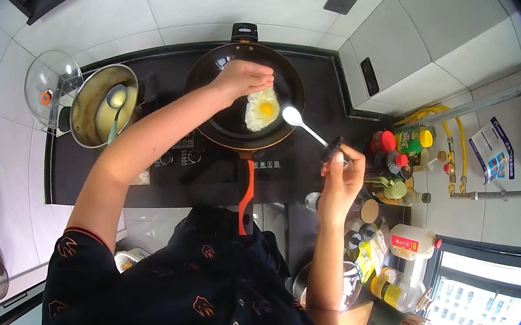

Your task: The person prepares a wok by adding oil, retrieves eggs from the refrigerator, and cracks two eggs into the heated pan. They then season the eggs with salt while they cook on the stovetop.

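A frying pan [212,126] with an orange and black handle sits on the black cooktop in front of me. One fried egg [260,111], yolk whole and white set, lies in its right half. Over the pan, just above and left of the egg, my left hand [245,80] is held with its fingers stretched out and nothing visible in it; its thumb is hidden. To the right of the pan, my right hand [341,183] grips the dark end of a white spoon [293,116]. The spoon's bowl points left, near the pan's right rim.
Left of the pan stands a pot [83,133] holding a ladle [117,99], beside a glass lid [53,86]. Bottles and jars crowd the right counter, among them a red-capped jug [413,243]. A yellow gas hose [445,141] runs along the right wall. Utensils hang lower left.
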Demonstrator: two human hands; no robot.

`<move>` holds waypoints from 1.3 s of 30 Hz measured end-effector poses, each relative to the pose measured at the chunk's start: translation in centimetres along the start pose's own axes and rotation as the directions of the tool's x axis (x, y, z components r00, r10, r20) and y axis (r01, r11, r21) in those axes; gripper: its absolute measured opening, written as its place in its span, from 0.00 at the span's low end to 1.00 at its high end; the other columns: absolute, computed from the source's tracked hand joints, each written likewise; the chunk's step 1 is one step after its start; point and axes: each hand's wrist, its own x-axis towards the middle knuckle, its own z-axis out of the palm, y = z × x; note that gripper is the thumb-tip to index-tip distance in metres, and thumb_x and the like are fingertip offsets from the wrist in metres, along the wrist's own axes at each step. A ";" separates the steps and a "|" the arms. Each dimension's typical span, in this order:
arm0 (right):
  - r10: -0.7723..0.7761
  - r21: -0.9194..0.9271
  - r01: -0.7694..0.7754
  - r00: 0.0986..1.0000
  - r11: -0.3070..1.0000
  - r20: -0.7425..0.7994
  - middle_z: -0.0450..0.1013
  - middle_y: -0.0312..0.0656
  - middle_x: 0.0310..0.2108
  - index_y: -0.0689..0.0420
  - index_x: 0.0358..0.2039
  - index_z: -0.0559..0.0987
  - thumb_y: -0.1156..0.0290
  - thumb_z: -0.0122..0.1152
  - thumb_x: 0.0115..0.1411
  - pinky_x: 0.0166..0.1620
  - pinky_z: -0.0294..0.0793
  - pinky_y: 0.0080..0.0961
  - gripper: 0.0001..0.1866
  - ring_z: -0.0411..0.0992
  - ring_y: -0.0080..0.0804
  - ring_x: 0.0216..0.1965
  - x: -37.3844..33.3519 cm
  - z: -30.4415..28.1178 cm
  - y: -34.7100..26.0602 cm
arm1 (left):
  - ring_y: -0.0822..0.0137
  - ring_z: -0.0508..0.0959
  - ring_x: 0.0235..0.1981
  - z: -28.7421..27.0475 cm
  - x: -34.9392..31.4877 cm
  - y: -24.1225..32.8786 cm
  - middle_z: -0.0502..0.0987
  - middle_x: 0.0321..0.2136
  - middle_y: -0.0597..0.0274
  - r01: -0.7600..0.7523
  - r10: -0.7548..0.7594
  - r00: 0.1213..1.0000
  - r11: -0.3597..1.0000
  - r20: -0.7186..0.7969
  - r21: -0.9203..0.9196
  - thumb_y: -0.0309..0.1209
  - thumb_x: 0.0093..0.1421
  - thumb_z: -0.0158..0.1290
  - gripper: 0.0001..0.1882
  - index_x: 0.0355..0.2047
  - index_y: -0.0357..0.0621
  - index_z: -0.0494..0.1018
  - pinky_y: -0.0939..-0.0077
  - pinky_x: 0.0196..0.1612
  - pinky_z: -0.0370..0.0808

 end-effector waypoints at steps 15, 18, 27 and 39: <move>-0.021 -0.021 0.019 0.996 1.000 -0.092 0.70 0.34 0.28 0.59 0.43 0.71 0.70 0.58 0.64 0.32 0.66 0.14 0.10 0.66 0.17 0.27 -1.9 -2.3 -0.7 | 0.65 0.82 0.32 -1.6 7.8 0.1 0.81 0.31 0.54 -0.343 0.310 0.925 0.433 0.220 0.834 0.18 0.56 0.51 0.10 0.39 0.35 0.76 0.74 0.39 0.78; -0.023 -0.027 0.020 0.994 0.999 -0.103 0.70 0.34 0.28 0.59 0.43 0.71 0.70 0.58 0.64 0.32 0.66 0.14 0.10 0.66 0.17 0.27 -2.1 -2.5 -0.9 | 0.65 0.81 0.25 -3.3 9.4 1.0 0.81 0.27 0.54 -0.316 0.322 0.931 0.467 0.175 0.826 0.21 0.54 0.54 0.07 0.35 0.35 0.76 0.73 0.31 0.77; -0.028 -0.061 0.020 0.992 0.998 -0.124 0.70 0.33 0.27 0.59 0.43 0.71 0.69 0.58 0.64 0.31 0.65 0.14 0.11 0.65 0.16 0.26 -2.0 -2.7 -0.8 | 0.67 0.82 0.35 0.2 6.8 2.3 0.80 0.41 0.51 -0.339 0.059 0.936 0.417 0.347 0.843 0.18 0.55 0.52 0.17 0.46 0.41 0.74 0.74 0.40 0.78; -0.095 -0.193 0.090 0.995 0.977 -0.013 0.69 0.31 0.25 0.59 0.41 0.72 0.70 0.59 0.63 0.29 0.63 0.13 0.09 0.63 0.14 0.25 3.7 -0.5 1.4 | 0.62 0.80 0.43 -1.8 4.7 2.1 0.77 0.46 0.52 -0.404 0.319 0.902 0.382 0.292 0.831 0.25 0.57 0.54 0.22 0.54 0.49 0.70 0.72 0.48 0.75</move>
